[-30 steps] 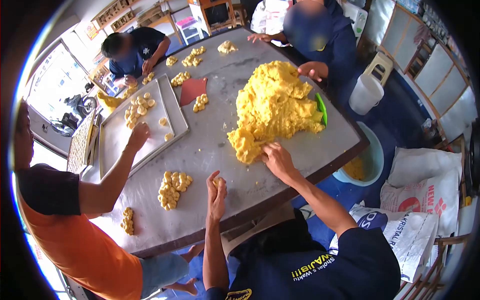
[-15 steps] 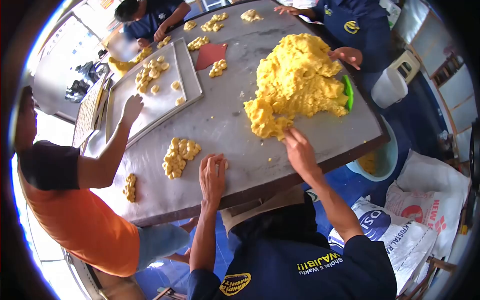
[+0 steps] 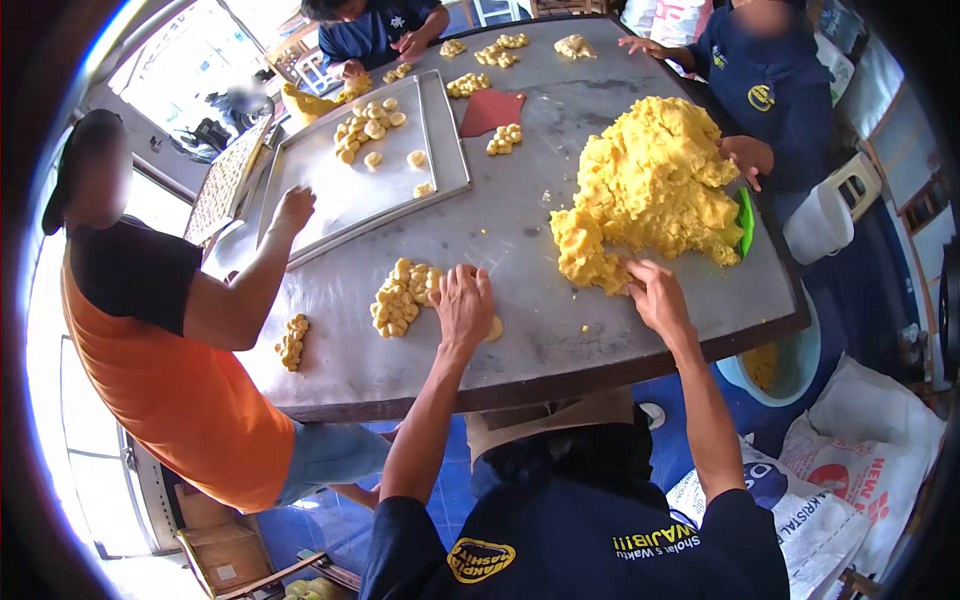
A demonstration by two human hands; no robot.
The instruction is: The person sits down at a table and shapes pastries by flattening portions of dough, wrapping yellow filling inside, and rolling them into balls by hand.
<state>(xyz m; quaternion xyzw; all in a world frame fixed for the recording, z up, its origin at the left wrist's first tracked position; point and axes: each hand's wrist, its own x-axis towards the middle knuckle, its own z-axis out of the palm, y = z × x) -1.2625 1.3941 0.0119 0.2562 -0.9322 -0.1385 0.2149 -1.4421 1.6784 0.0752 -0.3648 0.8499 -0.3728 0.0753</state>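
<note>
My left hand is over the table, palm down, its fingers a little apart at the right edge of a pile of small pale dough balls. Close beside it, a flattened dough piece lies on the metal top. My right hand has its fingers closed at the lower edge of a big mound of crumbly yellow paste. The fingertips are partly hidden against the paste.
A person in orange reaches over a metal tray with dough pieces at left. Two more people are at the far side. A green scraper stands by the mound. A blue basin and sacks are below at right.
My left hand has moved off the flattened dough piece and over to the dough-ball pile. My right hand stays at the paste's edge. The camera view has shifted.
</note>
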